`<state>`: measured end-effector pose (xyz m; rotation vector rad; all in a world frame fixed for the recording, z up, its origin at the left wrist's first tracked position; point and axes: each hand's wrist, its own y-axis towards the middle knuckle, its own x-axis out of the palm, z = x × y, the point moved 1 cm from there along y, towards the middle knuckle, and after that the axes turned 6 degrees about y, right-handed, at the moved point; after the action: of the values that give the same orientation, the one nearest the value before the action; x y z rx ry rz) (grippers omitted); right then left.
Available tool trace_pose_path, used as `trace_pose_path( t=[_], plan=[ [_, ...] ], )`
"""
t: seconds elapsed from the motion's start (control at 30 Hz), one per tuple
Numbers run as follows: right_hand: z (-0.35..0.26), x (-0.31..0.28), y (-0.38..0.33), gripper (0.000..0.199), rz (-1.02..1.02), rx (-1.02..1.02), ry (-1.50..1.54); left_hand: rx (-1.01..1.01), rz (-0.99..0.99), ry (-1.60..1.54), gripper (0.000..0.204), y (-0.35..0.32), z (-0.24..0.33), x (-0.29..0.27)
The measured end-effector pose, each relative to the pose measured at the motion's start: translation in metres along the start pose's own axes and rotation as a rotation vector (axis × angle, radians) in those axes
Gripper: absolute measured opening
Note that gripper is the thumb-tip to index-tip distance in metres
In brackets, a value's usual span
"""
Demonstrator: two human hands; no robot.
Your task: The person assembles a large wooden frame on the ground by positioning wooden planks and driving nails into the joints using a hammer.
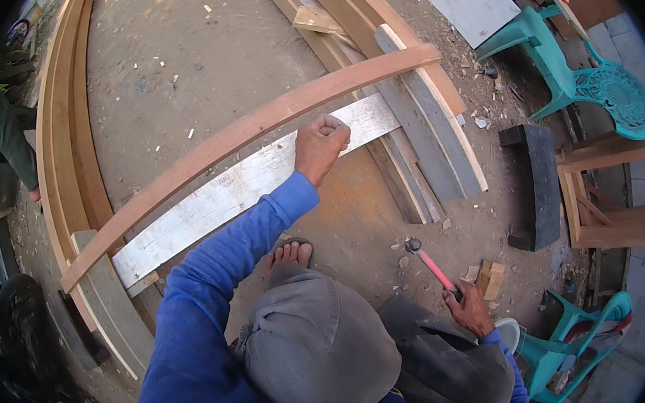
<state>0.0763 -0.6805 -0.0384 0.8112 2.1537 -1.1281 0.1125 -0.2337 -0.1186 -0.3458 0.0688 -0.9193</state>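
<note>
Left hand (pixel 321 144) closed at whitish board (pixel 243 186); anything pinched inside: cannot tell. Hammer (pixel 429 263) handle end hidden in right hand (pixel 471 311). Lower teal chair (pixel 576 340) partly cut off by view rim.

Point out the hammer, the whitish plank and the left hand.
hammer (pixel 431 266): head view, on its pink handle.
whitish plank (pixel 221 197): head view, mid-length on its top face.
left hand (pixel 320 144): head view, on the back of the closed fist.
</note>
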Motion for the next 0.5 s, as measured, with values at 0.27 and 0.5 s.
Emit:
trace_pose_path(
  t=[0.27,0.5],
  plan=[
    [-0.134,-0.076,0.051,0.033,-0.197,-0.117,-0.473,0.066,-0.279,0.18,0.034,0.094,-0.027,0.04],
    [-0.203,-0.068,0.105,0.033,-0.197,-0.326,-0.589,0.123,-0.444,0.548,0.045,0.162,-0.056,0.086]
  ],
)
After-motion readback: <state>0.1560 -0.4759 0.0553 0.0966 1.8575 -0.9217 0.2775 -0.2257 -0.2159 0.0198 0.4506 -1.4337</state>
